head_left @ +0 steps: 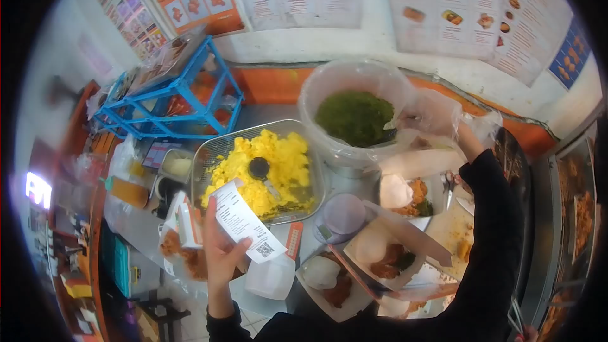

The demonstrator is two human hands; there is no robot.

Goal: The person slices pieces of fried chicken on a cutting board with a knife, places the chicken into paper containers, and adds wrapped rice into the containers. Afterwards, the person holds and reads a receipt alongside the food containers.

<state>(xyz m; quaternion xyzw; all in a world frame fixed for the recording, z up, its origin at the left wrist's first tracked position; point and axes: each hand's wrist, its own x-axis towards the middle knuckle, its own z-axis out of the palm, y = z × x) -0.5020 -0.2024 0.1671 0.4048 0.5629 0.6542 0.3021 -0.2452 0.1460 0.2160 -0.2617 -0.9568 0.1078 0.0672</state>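
My left hand [223, 250] holds a white printed receipt [246, 220] between thumb and fingers, above the near edge of a metal tray. Scrambled-egg-like yellow food [244, 163] fills that tray [318, 183], with a dark round-ended utensil [259, 168] lying in it. My right hand [425, 114], in a clear plastic glove, reaches over the rim of a translucent tub [310, 114] holding dark green chopped leaves [354, 117]. Its fingertips are near the leaves, blurred through the plastic. Below my right forearm, an open paper box [437, 223] contains rice, orange-brown food and greens.
Two more filled paper boxes [386, 250] [332, 285] stand in front of me, beside a round lidded container [342, 215]. A blue rack [183, 98] stands back left. At lower right, another person's hand [529, 334] is near metal tongs [516, 316].
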